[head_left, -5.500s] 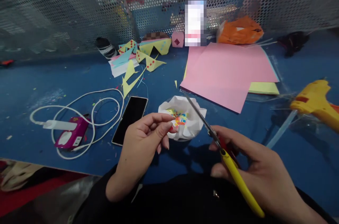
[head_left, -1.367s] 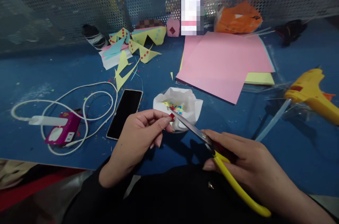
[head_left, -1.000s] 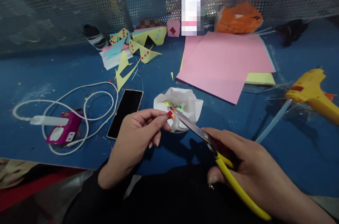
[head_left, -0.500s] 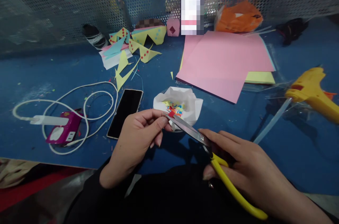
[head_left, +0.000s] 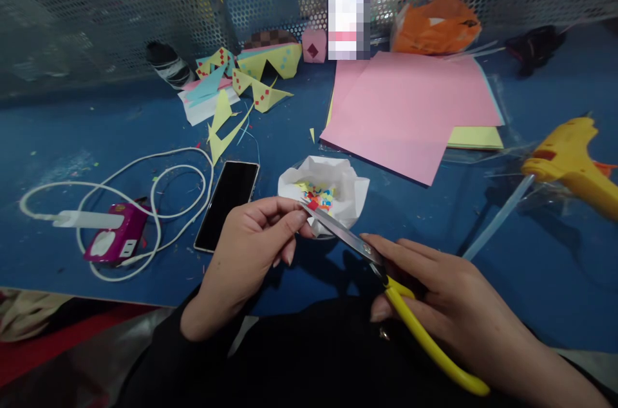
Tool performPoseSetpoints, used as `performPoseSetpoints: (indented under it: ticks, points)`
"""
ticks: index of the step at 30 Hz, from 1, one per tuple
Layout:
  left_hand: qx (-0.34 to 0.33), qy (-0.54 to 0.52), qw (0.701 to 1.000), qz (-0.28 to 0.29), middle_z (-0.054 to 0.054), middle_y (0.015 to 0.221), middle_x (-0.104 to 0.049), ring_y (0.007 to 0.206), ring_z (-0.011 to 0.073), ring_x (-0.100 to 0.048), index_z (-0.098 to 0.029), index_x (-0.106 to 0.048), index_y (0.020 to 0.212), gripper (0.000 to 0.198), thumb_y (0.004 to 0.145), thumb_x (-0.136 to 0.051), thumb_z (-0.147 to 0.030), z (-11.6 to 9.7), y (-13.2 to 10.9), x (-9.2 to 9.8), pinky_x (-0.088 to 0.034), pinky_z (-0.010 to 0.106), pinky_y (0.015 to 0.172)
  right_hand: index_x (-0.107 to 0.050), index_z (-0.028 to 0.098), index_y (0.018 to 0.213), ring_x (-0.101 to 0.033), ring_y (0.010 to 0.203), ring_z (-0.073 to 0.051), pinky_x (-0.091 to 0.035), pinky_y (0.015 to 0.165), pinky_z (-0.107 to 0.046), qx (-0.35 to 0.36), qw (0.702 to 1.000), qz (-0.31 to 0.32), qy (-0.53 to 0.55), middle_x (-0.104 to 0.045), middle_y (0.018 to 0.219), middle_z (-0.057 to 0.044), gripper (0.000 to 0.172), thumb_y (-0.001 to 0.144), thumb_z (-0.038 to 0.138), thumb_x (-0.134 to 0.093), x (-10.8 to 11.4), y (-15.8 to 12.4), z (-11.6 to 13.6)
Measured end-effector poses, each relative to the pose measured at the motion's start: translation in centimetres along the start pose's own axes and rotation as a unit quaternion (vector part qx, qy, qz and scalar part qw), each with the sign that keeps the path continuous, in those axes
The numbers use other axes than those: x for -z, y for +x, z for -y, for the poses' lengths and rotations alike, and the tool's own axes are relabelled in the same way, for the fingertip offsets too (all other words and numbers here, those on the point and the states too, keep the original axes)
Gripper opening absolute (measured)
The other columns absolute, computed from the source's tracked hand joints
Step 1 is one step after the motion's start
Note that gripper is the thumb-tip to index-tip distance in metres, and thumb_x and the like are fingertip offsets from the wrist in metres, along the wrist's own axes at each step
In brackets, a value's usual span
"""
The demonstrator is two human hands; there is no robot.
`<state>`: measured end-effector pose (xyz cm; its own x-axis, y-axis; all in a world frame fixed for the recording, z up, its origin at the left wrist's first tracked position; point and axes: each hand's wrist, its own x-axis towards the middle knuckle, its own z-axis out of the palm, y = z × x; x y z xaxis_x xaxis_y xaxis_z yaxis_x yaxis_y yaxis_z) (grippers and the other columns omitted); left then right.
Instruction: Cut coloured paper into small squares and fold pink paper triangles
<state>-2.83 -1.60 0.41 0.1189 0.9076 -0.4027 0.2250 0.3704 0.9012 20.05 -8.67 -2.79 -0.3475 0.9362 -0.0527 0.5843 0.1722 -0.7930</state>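
Observation:
My right hand (head_left: 434, 292) grips a pair of scissors (head_left: 425, 343) with yellow handles. Their metal blades point up and left, almost closed together, toward the fingertips of my left hand (head_left: 263, 234). Thumb and forefinger of that hand are pinched on a small red paper piece (head_left: 313, 204) at the blade tips; most of the piece is hidden. Right behind and below the tips stands a white paper-lined bowl (head_left: 355, 192), which holds tiny red, yellow and blue paper bits (head_left: 321, 194).
Left of my hands lie a black phone (head_left: 226, 205) and a purple adapter (head_left: 118, 231) with looped white cable. Cut yellow paper shapes (head_left: 265, 99) lie behind. Pink sheets (head_left: 400, 112) are stacked at back right, and a yellow glue gun (head_left: 564, 154) lies far right.
The view has shifted very slightly. Both hands, the scissors and the red piece keep nearly the same position over the bowl's front edge.

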Motion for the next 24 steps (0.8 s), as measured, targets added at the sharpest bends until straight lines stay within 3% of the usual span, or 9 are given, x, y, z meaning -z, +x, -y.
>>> performPoseSetpoints:
  ticks: [19, 24]
  points:
    - [-0.003, -0.022, 1.0, 0.002, -0.002, 0.065, -0.069, 0.041, 0.0022, -0.047, -0.019, -0.076, 0.084, 0.011, 0.084, -0.074, -0.03, 0.5, 0.16, 0.3, -0.031, 0.011, 0.038, -0.063, 0.029, 0.128, -0.065, 0.063, -0.012, -0.053, 0.059, -0.02, 0.011, 0.999, -0.04, 0.032, -0.065, 0.076, 0.005, 0.04, 0.091, 0.04, -0.07, -0.01, 0.0, -0.18]
    - [-0.01, -0.037, 0.999, -0.014, -0.002, 0.066, -0.069, 0.04, 0.002, -0.047, -0.019, -0.077, 0.087, 0.011, 0.084, -0.074, -0.03, 0.75, 0.22, 0.42, -0.031, 0.011, 0.038, -0.064, 0.029, 0.12, -0.065, 0.064, -0.015, -0.054, 0.056, -0.024, -0.012, 0.999, -0.031, 0.027, -0.068, 0.08, 0.002, 0.037, 0.09, 0.049, -0.068, -0.06, 0.19, 0.1]
